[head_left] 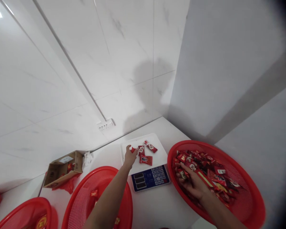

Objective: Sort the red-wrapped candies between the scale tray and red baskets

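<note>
The left hand (131,156) reaches over the white platform (160,156) of a digital weighing scale, thumb and forefinger apart on either side of a small red packet (132,149); whether they clamp it or it merely lies between them cannot be told. To the right of these fingertips, further red wrapped packets (146,160) lie flat on the platform, within its raised rim. The scale's blue keypad panel (150,178) faces the person. The right hand (194,184) is inside the right-hand red mesh basket (250,181), its fingers curled around a red-and-gold packet (183,174), above a loose heap of assorted packets (203,159). Left of the scale, partly covered by the left forearm, stands a second red basket (69,206) with a few packets inside; a third basket (49,206) is cut off by the lower edge. Behind them, an open cardboard box (60,180) containing red packets stands on the white table (154,203), near a wall socket (106,125)
</note>
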{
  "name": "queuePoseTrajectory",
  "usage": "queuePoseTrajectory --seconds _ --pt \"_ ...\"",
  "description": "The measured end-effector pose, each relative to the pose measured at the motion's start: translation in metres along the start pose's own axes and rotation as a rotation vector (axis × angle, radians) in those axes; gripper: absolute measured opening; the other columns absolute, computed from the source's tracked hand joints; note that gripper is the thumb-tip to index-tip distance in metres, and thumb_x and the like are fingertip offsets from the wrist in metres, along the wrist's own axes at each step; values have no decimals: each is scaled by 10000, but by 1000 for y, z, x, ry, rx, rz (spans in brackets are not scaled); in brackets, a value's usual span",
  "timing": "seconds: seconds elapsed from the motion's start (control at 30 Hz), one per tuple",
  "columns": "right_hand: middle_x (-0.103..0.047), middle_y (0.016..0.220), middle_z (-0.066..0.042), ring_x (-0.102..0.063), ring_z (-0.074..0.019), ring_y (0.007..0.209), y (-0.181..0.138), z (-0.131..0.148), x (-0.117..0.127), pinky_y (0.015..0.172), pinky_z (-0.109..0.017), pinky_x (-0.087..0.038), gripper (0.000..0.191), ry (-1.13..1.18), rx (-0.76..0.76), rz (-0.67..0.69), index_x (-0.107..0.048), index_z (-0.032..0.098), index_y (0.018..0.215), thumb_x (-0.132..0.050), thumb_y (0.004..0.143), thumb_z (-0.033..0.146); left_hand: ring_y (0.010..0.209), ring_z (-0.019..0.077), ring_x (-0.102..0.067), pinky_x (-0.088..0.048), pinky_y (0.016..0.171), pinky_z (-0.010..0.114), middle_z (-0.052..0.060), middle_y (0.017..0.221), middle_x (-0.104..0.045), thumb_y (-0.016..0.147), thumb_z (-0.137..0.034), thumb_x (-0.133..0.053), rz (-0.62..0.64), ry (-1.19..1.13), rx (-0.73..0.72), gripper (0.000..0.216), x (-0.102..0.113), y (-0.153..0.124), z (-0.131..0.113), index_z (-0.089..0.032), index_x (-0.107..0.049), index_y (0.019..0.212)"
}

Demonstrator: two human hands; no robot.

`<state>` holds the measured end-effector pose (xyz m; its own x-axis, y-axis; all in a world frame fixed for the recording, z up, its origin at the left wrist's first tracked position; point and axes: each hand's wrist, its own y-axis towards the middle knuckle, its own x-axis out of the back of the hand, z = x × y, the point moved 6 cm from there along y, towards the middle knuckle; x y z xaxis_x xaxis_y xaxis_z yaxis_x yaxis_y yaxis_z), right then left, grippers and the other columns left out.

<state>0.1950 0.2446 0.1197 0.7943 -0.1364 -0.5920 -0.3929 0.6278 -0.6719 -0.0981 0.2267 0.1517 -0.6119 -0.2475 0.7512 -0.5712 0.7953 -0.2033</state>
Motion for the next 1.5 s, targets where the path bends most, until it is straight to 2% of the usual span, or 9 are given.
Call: queuePoseTrajectory --seconds 0.13,0.3,0.53,0.7,0.9,0.97,1.03,1.27,1.5 --pt "-643 548 18 -561 -85 432 1 0 4 336 -149 -445 185 -24 9 -21 -652 182 829 -715 655 187 1292 244 -315 -317 1015 395 128 1395 -361 809 -346 -486 4 72 -195 554 -4 -14 -17 -204 -306 1314" --pt "-658 573 31 -566 -81 440 1 -3 8 343 -146 -447 221 -36 14 -60 -644 198 842 -730 638 189 1340 240 -204 -155 1101 402 5 1434 -329 703 -176 -611 180 158 -468 377 -30 -38 -31 -294 -601 1061" --pt "-662 591 32 -576 -80 465 -2 -3 8 365 -140 -449 184 -35 -4 -39 -644 199 834 -712 665 225 1337 256 -205 -163 1087 445 85 1395 -379 770 -24 -418 186 116 -434 400 -25 -19 -18 -209 -606 1071" --pt "-664 611 35 -585 -77 500 -7 -4 13 456 -148 -492 121 -112 7 -85 -646 208 802 -692 691 225 1334 244 -204 -141 1102 421 81 1393 -377 792 -145 -472 209 -60 -385 340 -22 -38 -34 -212 -573 1110" --pt "-682 807 2 -634 -138 723 -20 -17 -23 656 -236 -517 253 -425 72 144 -644 223 862 -691 667 377 1055 209 -564 -469 855 366 127 1211 -563 856 -420 -381 505 -416 -218 435 -67 -123 -64 -191 -455 1219" --pt "-677 823 -19 -626 -183 807 -25 -22 -38 725 -296 -504 354 -621 172 198 -640 202 887 -633 681 490 1055 216 -566 -479 819 389 109 1268 -515 842 -475 -394 738 -827 34 469 -86 -153 -69 -248 -393 1252" --pt "-669 828 -35 -608 -224 862 -29 -27 -48 790 -355 -483 465 -787 293 169 -637 190 891 -546 688 598 1076 219 -550 -462 840 397 96 1291 -487 800 -476 -490 811 -1155 213 497 -92 -172 -73 -281 -380 1243" --pt "-621 1094 -76 -532 -241 1079 -39 -45 -55 961 -380 -398 627 -885 382 158 -589 231 1071 -379 716 703 1002 222 -585 -460 819 355 105 1236 -521 666 -311 -712 719 -1400 265 592 -77 -182 -68 -265 -456 1197" --pt "-550 1246 -73 -510 -203 1140 -21 -38 -53 965 -365 -401 554 -1059 394 266 -433 203 1292 -389 828 502 655 166 -650 -478 574 244 58 764 -670 754 -265 -623 496 -1384 502 379 -66 -172 -39 -169 -491 1096"
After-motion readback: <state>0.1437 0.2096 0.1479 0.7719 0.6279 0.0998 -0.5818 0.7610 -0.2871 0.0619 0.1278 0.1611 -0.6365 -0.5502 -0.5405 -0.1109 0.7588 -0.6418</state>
